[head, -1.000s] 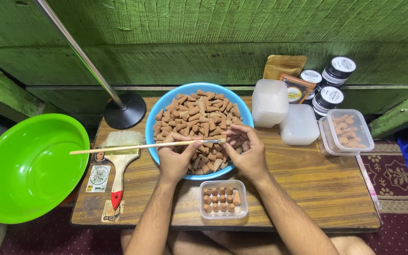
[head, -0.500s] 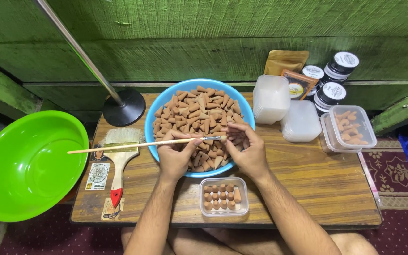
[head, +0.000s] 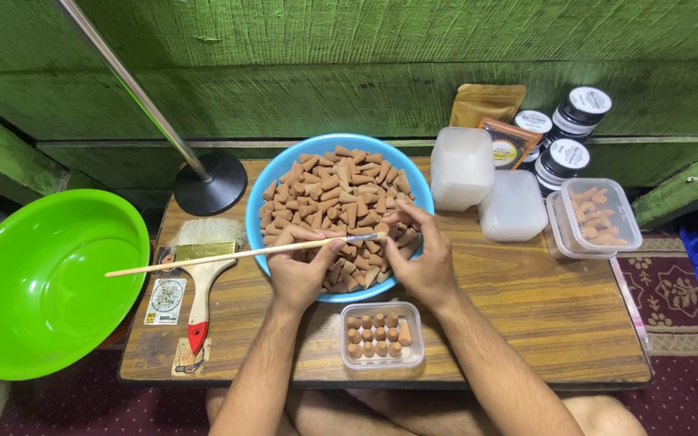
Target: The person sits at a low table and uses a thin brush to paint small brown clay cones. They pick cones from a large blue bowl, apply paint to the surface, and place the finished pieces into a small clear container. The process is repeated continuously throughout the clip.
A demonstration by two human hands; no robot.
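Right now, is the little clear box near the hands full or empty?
Nearly full. The small clear box has no lid on and holds rows of upright brown cones, with a small gap on its right side.

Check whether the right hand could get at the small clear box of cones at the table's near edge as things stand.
Probably yes: the right hand sits over the blue bowl, just beyond the small clear box, which is open-topped with nothing between. It would first need to release whatever it holds.

2 bowls [head: 42,282] (1 blue, 1 green), 3 black-lidded jars [head: 563,157], 2 brushes [head: 199,278], 2 hands [head: 300,270]

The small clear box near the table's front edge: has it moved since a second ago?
No. The small clear box sits just below the blue bowl as before.
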